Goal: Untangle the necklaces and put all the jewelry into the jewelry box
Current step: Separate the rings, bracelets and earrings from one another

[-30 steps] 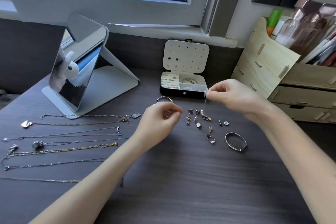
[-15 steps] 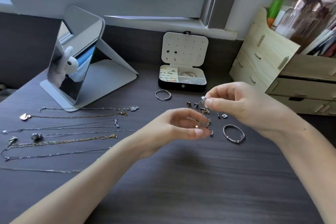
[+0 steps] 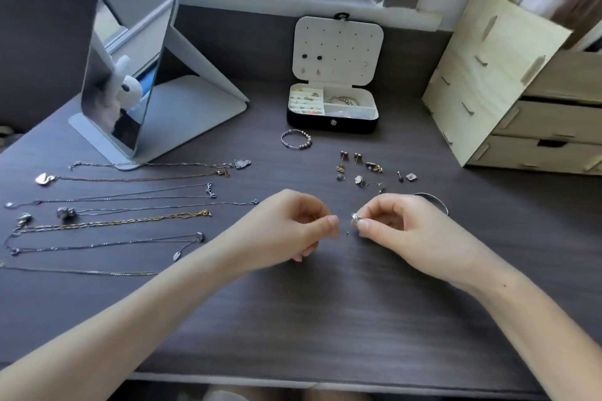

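Open desk (image 3: 325,329) stretches along the near edge. Earrings (image 3: 361,169) and a bracelet (image 3: 295,139) litter the approach to the box (image 3: 358,123); necklaces (image 3: 130,198) cover the left, drawers (image 3: 488,81) wall off the right.

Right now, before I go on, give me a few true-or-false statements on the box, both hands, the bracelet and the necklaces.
1. The jewelry box is closed. False: it stands open.
2. The right hand pinches a small silver piece. True.
3. The beaded bracelet lies inside the box. False: it lies on the desk in front of the box.
4. The necklaces lie stretched out on the desk, on the person's left. True.
5. The left hand lies flat on the desk. False: its fingers are curled, close to the right hand.
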### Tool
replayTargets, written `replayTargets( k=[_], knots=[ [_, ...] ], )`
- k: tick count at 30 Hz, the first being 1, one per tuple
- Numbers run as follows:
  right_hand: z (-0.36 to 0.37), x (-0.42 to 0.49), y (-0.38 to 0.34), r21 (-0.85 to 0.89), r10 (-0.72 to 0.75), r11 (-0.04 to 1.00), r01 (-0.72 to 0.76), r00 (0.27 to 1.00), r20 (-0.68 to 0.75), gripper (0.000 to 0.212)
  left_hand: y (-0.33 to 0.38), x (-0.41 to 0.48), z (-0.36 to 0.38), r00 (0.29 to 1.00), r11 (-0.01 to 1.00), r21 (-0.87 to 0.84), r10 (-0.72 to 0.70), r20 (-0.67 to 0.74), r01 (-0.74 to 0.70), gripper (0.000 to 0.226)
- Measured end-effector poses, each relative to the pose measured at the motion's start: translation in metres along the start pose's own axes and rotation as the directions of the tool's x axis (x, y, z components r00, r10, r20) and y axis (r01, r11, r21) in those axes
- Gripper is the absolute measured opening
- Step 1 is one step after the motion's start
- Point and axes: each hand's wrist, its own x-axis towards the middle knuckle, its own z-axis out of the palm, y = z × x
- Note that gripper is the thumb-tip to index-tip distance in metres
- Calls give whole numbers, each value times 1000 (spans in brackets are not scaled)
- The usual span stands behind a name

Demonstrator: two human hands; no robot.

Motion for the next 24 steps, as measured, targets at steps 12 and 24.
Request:
replayTargets(
  k=[12,24],
  knots=[
    [20,10,16,-202,-251,955,216,954,-166,16,5,4,-16,997,874,480,72,35,-80,21],
    [15,8,20,70,-199,974,214,965,-171,15,2,29,-11,996,884,460,88,26,-90,17]
  ],
)
